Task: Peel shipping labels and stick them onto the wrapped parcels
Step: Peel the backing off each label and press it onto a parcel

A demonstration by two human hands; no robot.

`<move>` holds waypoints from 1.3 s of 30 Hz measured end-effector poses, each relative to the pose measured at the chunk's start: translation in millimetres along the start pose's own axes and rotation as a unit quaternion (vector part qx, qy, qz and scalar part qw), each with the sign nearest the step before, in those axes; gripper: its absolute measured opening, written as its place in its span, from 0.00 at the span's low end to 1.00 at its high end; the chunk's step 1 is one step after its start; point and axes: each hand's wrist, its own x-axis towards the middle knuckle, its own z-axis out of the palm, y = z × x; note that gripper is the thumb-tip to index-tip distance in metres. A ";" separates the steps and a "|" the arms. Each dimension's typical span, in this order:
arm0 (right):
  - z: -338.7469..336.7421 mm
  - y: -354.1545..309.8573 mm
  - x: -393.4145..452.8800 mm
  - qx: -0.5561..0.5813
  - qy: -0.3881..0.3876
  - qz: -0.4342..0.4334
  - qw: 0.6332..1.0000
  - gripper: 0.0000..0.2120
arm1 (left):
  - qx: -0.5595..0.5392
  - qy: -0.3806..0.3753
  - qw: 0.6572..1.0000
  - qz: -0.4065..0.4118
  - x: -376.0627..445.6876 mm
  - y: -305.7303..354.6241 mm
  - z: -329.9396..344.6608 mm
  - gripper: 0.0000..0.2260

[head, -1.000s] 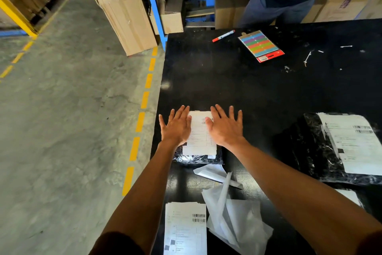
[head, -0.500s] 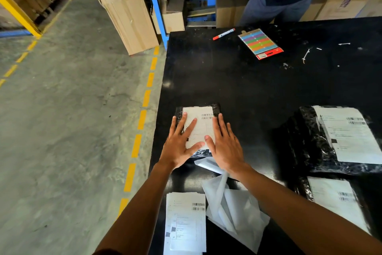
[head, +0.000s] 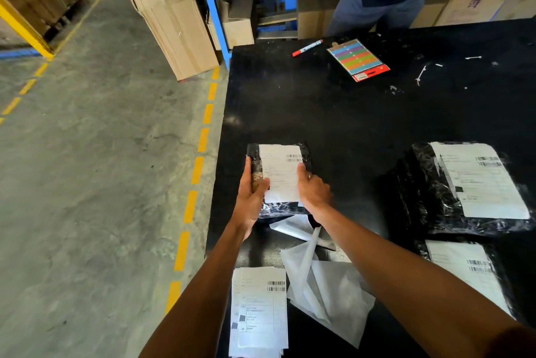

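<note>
Both hands, left hand point(head: 251, 195) and right hand point(head: 313, 192), have their fingers clamped on the labelled small parcel point(head: 278, 209); two parcels to their right are labelled, and a label stack point(head: 258, 311) remains.

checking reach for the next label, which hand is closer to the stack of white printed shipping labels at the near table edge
Left. The left hand grips the small black wrapped parcel almost straight beyond the stack of white printed shipping labels; the right hand holds the parcel's other side, further right.

Red marker point(head: 307, 47), striped colour card point(head: 358, 59)
</note>
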 end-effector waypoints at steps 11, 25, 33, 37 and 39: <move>-31.8 28.1 10.6 0.323 -0.078 0.165 0.929 0.33 | 0.387 -0.034 0.920 0.046 -6.7 -35.6 18.0 0.21; -126.1 155.6 -84.1 0.168 0.047 0.037 0.984 0.34 | 0.654 -0.019 0.753 0.069 -51.8 -31.2 68.7 0.32; -161.9 248.6 -142.7 0.084 0.080 0.025 0.993 0.31 | 0.614 -0.026 0.788 0.052 -72.8 -50.5 75.2 0.31; -184.6 281.3 -157.2 0.084 0.130 0.050 0.987 0.29 | 0.634 -0.013 0.767 0.095 -85.9 -56.0 75.6 0.30; -197.4 292.6 -157.9 0.086 0.141 0.062 0.984 0.28 | 0.649 -0.023 0.755 0.093 -87.3 -56.8 76.7 0.31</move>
